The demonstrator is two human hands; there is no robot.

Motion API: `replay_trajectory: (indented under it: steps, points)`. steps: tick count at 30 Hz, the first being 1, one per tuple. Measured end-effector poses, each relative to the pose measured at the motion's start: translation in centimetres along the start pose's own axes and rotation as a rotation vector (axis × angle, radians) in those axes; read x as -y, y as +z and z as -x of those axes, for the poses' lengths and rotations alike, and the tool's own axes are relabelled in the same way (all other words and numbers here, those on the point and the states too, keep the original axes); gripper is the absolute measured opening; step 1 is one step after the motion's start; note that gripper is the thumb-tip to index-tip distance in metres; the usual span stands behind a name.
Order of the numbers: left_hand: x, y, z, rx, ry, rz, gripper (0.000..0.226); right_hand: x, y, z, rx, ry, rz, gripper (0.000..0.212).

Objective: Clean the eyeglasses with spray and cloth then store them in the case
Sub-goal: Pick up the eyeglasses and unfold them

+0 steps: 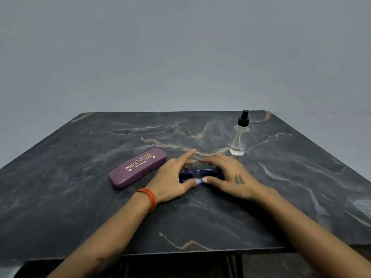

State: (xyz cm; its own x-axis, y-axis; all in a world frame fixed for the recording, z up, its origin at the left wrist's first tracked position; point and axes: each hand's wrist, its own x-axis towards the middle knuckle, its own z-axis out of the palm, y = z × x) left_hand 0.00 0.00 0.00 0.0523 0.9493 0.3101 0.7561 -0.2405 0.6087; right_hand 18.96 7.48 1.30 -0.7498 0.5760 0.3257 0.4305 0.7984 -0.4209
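Dark marble with pale streaks makes up the table (200, 217). Blue glasses (200, 173) lie near its middle, between two hands. The left hand (172, 177) and the right hand (230, 175) cup around the glasses, with fingers spread and bent a little over the top and both thumbs touching at the near side. The hands hide most of the glasses, so I cannot tell if they grip them. A closed purple case (137, 167) with gold letters lies just beside the left hand. A clear spray bottle (240, 135) with a black top stands upright near the far right corner. An orange band (149, 198) is on the left wrist.
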Motion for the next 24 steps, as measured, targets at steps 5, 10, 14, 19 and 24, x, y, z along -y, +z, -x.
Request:
replay_trajectory:
  steps: [5,10,14,19,24]
  points:
    - [0.53,-0.08,-0.35,-0.104,0.002,0.030,0.050,-0.73,0.18,-0.60,-0.038,-0.049,0.056,0.034]
    - [0.64,-0.14,-0.32,-0.134,0.081,0.020,0.041,-0.74,0.02,-0.81,-0.045,-0.067,0.011,0.027]
    - [0.26,-0.39,-0.02,-0.203,0.233,-0.093,0.024,-0.83,0.32,-0.56,-0.112,-0.057,-0.075,0.022]
    - [0.60,-0.51,-0.04,-0.155,0.319,-0.174,0.020,-0.58,0.27,-0.28,-0.193,-0.090,-0.059,0.020]
    - [0.87,-0.62,-0.26,-0.171,0.300,-0.163,0.019,-0.47,0.02,-0.34,-0.192,-0.150,-0.010,0.023]
